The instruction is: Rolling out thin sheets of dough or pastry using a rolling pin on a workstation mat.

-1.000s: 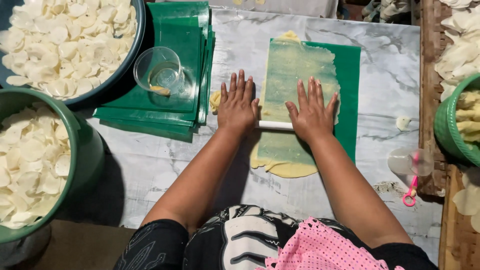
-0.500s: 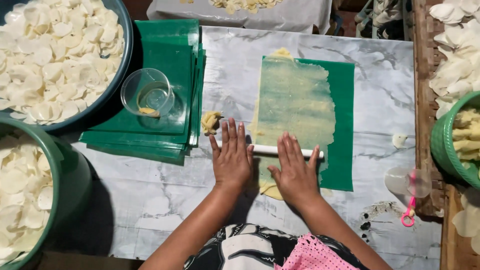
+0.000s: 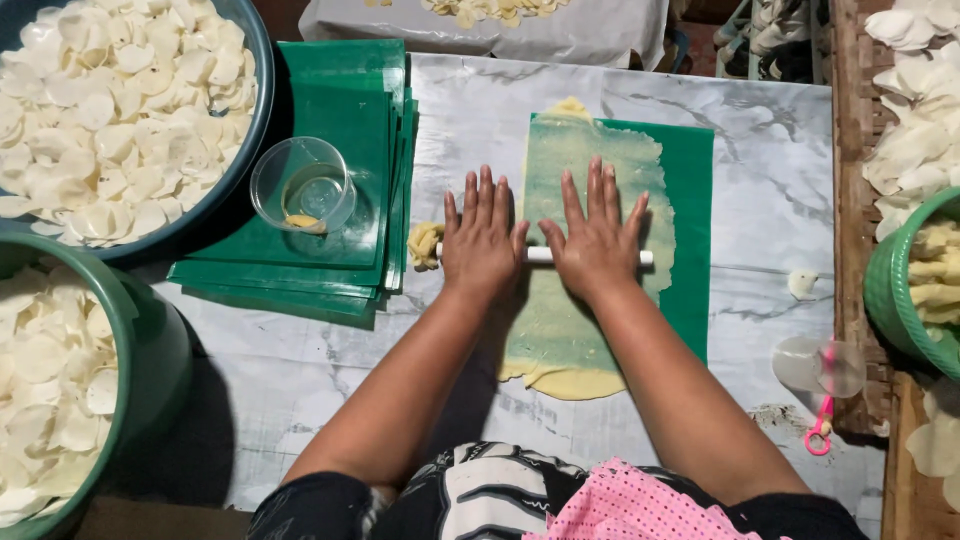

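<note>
At the far left sat 2 tubs of pale round slices, a blue tub [image 3: 255, 110] above and a green tub [image 3: 150, 370] below, and beside them a stack of green plastic sheets [image 3: 350, 260] carried a clear cup [image 3: 303, 187]. A small lump of yellow dough [image 3: 424, 243] lay just off the stack's right edge on the marble-patterned bench [image 3: 770, 170]. The left hand [image 3: 483, 240] lay flat on a thin white rolling pin [image 3: 540, 255], fingers [image 3: 487, 195] spread and straight, gripping nothing; the right hand [image 3: 598, 240] matched it, palm down with fingers fanned. The pin lay across a long sheet of dough [image 3: 600, 160] on a green sheet [image 3: 692, 230], about midway along it. Rolling well here likely called for even pressure from both palms, since the near end [image 3: 568, 380] looked thicker and spilled past the sheet. A green basket [image 3: 905, 300] stood at the right
</note>
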